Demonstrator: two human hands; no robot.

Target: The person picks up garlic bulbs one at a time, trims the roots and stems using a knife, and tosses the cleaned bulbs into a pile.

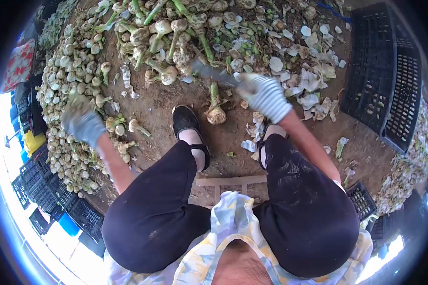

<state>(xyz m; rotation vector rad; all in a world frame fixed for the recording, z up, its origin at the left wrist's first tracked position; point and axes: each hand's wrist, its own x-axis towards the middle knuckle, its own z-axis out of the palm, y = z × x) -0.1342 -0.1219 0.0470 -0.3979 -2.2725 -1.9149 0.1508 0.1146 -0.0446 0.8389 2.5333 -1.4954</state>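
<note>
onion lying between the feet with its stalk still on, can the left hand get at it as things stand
Probably yes. The onion lies alone on bare dirt beside the black shoe, nothing over it. The left hand is off by the trimmed pile; the right hand, gripping a knife, is nearer.

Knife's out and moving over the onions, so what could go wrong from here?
1. The right hand swings a blurred knife close above the stalked onion and the shoe; a slip could reach the foot.
2. The left hand is blurred in motion over the trimmed pile; bulbs may roll away.
</note>
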